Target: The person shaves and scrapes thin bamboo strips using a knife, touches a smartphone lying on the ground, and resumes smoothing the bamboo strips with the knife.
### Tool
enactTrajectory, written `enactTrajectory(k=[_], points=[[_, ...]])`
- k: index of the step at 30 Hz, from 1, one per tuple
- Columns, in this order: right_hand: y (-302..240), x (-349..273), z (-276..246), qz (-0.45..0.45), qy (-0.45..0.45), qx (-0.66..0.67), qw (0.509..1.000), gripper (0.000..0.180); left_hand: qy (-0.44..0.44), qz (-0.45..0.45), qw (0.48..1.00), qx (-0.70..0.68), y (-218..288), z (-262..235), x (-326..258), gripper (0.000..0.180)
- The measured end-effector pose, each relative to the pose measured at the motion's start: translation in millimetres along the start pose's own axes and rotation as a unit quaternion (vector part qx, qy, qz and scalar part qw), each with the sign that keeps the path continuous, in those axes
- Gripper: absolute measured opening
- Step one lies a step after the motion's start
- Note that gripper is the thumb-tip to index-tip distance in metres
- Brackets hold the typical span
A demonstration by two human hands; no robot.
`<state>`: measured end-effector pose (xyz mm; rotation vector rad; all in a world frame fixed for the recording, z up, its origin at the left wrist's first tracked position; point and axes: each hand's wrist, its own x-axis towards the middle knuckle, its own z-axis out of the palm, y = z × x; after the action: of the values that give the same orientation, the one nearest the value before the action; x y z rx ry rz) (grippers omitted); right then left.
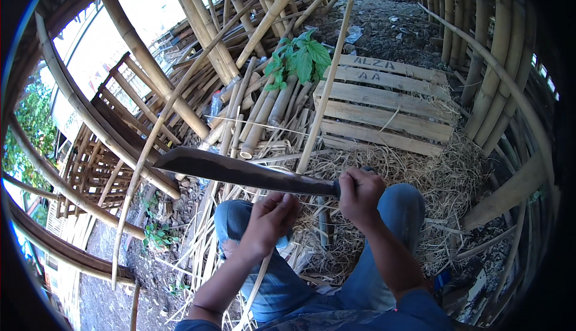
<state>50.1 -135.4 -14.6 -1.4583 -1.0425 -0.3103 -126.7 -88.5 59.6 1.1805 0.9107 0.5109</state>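
My right hand is wrapped round the handle of a machete. Its long dark blade points left, nearly level, across the space above my knees. Just below the blade, my left hand is closed with thumb and fingers pinched on a long pale bamboo strip. The strip slants from the far side, behind the blade, down past my left hand toward my lap. Where blade and strip cross, I cannot tell whether they touch. My fingers hide the gripped part.
A slatted wooden crate stands ahead, with curly shavings around its near side. Cut bamboo poles lie beyond my left knee beside a leafy green plant. Bamboo posts and rails frame both sides. More thin strips lie by my left leg.
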Motion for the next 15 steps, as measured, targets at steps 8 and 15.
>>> enactTrajectory(k=[8, 15], points=[[17, 16, -15, -0.070, 0.016, 0.004, 0.997, 0.015, -0.024, 0.062, 0.997, 0.049, -16, 22, -4, 0.034], [19, 27, -21, -0.112, 0.044, 0.002, 0.993, 0.013, -0.102, -0.016, 0.994, -0.042, -8, 18, 0, 0.035]])
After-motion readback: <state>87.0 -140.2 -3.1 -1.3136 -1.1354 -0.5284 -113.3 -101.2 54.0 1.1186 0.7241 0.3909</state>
